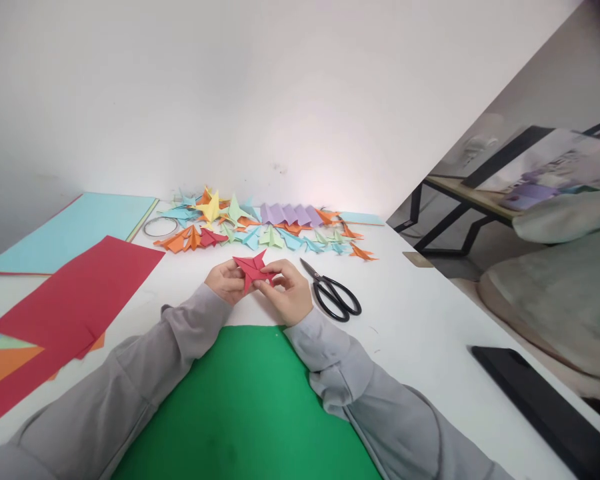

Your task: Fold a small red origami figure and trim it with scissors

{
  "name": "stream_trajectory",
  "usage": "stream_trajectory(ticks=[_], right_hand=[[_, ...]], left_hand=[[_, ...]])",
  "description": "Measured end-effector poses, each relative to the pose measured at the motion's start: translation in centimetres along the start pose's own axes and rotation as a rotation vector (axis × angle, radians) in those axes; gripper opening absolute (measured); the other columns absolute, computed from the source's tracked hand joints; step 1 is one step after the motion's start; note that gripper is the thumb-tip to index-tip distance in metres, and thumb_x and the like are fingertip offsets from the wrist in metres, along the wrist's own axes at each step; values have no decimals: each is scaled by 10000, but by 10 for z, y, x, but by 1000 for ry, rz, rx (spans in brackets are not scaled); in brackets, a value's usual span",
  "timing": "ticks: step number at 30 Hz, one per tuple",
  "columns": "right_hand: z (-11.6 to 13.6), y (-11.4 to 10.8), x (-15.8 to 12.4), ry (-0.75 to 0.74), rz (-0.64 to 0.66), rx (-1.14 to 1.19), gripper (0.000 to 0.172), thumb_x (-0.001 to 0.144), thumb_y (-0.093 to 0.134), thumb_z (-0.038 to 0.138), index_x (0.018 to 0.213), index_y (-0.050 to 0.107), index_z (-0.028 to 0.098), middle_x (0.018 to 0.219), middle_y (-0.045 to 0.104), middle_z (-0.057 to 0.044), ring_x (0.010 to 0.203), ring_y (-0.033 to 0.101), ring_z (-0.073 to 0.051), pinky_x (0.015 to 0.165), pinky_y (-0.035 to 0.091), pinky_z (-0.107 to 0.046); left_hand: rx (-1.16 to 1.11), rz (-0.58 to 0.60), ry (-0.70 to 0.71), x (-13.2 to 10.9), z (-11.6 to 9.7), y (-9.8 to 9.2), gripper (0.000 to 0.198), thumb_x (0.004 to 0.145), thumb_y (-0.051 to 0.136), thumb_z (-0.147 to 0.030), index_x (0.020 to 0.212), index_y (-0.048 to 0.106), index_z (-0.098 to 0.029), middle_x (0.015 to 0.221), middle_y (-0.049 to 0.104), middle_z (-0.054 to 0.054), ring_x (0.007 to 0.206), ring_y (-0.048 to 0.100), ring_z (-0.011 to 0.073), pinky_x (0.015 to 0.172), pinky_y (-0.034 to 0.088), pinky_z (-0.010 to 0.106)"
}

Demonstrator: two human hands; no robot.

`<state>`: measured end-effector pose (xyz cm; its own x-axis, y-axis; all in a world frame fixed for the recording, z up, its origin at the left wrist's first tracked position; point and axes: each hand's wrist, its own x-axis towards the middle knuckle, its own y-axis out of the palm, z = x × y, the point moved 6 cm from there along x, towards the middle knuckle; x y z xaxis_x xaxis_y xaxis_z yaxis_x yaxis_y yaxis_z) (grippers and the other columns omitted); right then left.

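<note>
Both of the person's hands meet over the white surface [405, 307], holding a small red folded paper [254, 269] with several pointed arms. The left hand [224, 281] is closed on its left side, fingers behind and thumb near the front; the right hand [289, 291] pinches its near right edge between thumb and fingers. Grey sleeves [330, 360] reach down over the wrists.

With the folded paper as the clock's centre and twelve o'clock toward the pale wall [280, 100], a green mat [250, 400] lies at six o'clock, partly under the forearms. Black-handled scissors [337, 297] rest between three and four o'clock, just beside the right hand, their blades angled away from the person. At one o'clock stands a purple pleated paper [290, 215]; at eleven, a yellow pointed piece [211, 207] tops a crowded row of orange, blue, green and red folded pieces. A thin wire-like ring [161, 227] lies at ten.

A large red sheet [90, 287] spreads at nine o'clock, with a light-blue sheet [75, 223] beyond it and an orange sheet [7, 363] at eight. A flat black object [545, 407] sits near four o'clock by the surface's edge. Past that edge, at three, another person [555, 280] in a pale garment is partly visible.
</note>
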<state>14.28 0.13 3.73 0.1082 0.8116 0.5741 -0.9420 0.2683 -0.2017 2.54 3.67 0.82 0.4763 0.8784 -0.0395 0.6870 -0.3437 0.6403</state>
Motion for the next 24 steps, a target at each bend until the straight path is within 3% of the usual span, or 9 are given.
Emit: stream_trajectory(ticks=[5, 13, 19, 24], right_hand=[[6, 1, 0, -99, 29, -58, 79, 710, 619, 179, 779, 625, 218, 786, 580, -28, 729, 557, -151, 547, 472, -256], [6, 1, -1, -95, 24, -93, 64, 759, 600, 216, 817, 626, 213, 836, 570, -45, 768, 567, -158, 579, 479, -274], [9, 0, -1, -146, 9, -135, 59, 768, 608, 225, 811, 648, 229, 864, 578, -50, 833, 585, -175, 760, 491, -351], [10, 1, -1, -155, 35, -145, 105, 765, 599, 198, 833, 660, 249, 872, 573, -47, 846, 584, -179, 783, 489, -363]], left_hand=[[26, -41, 54, -1, -2, -4, 433, 438, 807, -57, 842, 673, -136, 766, 699, 55, 761, 663, 195, 786, 490, 333], [82, -152, 150, -2, -7, -7, 412, 406, 836, -103, 790, 689, -125, 700, 700, 43, 708, 661, 173, 767, 518, 336], [100, -197, 139, -5, -10, -3, 371, 396, 832, -92, 734, 682, -119, 708, 705, 42, 701, 658, 155, 752, 532, 313], [123, -223, 118, -6, -10, -5, 441, 346, 842, -88, 749, 665, -117, 682, 700, 37, 670, 657, 161, 755, 526, 334]])
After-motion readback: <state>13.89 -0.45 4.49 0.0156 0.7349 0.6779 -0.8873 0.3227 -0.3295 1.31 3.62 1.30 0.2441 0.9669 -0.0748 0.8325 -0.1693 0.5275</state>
